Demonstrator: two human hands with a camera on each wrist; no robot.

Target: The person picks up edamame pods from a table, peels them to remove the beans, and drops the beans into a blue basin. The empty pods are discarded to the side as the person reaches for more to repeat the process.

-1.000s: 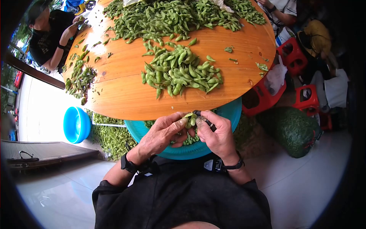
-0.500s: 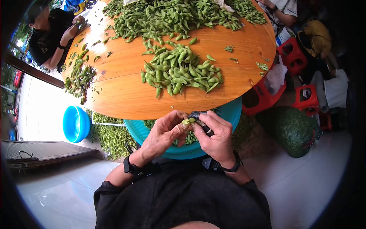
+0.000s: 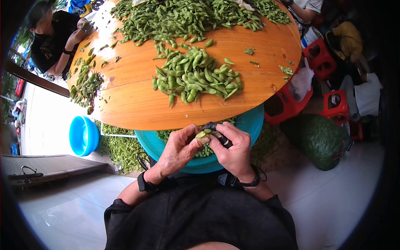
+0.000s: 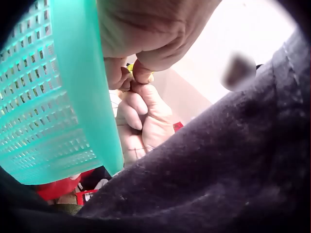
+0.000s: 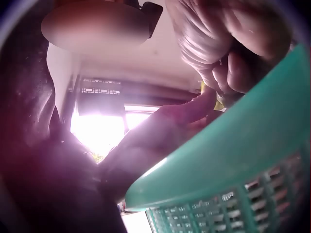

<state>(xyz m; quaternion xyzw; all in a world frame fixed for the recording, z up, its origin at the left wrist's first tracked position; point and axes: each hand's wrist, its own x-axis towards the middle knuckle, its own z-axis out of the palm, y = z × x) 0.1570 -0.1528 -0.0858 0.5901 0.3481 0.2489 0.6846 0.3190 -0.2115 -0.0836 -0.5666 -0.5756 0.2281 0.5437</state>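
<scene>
A green soybean pod [image 3: 201, 134] is pinched between both hands, just past the near edge of the wooden table and above a teal plastic basket [image 3: 146, 146]. My left hand [image 3: 176, 151] grips it with thumb and index finger. From the other side my right hand [image 3: 234, 143] pinches it, thumb against the pod. Dark coverings [image 3: 208, 126] show on some right fingers. Shelled green beans [image 3: 205, 152] lie in the basket under the hands. In the left wrist view the basket wall [image 4: 80, 92] stands beside the hands; the pod is mostly hidden there by fingers.
A pile of pods [image 3: 196, 77] lies on the table [image 3: 137, 112], with a larger heap [image 3: 179, 23] behind. Scraps [image 3: 86, 83] lie at left. A blue basin [image 3: 83, 135], empty pods [image 3: 125, 150], a full green sack [image 3: 318, 141] and red stools [image 3: 287, 104] surround the table.
Both hands have turned the pod between the fingertips and shifted slightly left, and the right thumb now presses closer to it. The pod pile has barely changed.
</scene>
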